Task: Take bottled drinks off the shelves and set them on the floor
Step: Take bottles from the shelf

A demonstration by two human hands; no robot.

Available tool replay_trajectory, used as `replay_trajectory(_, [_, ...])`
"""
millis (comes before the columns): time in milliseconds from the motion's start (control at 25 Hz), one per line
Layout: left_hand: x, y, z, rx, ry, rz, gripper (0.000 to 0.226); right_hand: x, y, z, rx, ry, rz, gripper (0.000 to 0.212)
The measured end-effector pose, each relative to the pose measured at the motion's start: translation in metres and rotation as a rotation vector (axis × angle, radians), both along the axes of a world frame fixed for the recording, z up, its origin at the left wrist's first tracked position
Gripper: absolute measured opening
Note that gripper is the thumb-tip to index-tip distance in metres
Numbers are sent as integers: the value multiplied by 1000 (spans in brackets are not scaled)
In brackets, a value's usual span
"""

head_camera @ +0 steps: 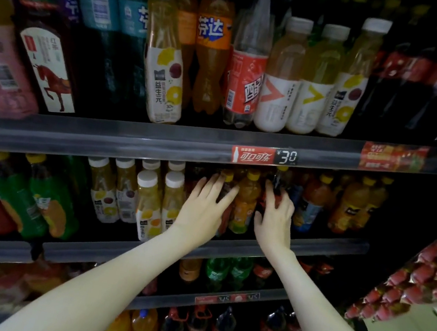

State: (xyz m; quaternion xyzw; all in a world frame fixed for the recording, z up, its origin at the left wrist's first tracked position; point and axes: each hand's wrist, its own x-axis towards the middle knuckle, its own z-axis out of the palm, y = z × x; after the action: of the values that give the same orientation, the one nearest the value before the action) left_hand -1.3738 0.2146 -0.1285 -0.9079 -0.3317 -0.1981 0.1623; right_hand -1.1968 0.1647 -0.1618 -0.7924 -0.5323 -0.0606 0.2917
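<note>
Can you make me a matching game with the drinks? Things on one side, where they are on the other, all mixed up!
Things:
1. clear bottle with red label
2. yellow-capped orange bottle
3. green bottles
4. red price tag

Places:
A. stuck on the front edge of the upper shelf
B. standing on the upper shelf, middle
C. between the left hand and right hand
D. second shelf, left side

Pairs: 1-B, 2-C, 3-D, 4-A

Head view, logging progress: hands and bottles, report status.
Left hand open, flat on dark yellow-capped bottle, middle shelf. Right hand on dark red-label bottle, grip unclear. Orange bottle stands between them.
</note>
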Motion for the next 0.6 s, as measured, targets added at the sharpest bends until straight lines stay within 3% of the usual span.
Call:
replay_trajectory(320, [24, -4, -18, -19, 36, -72, 77, 55, 34, 6, -196, 43, 149, 78])
replay_trajectory(520, [38, -10, -31, -113, -32, -45, 80, 55, 26, -2, 48, -7, 186, 59])
replay_trajectory(600, [52, -20, -31, -170, -63, -11, 79, 57, 7, -16, 161, -8, 292, 58])
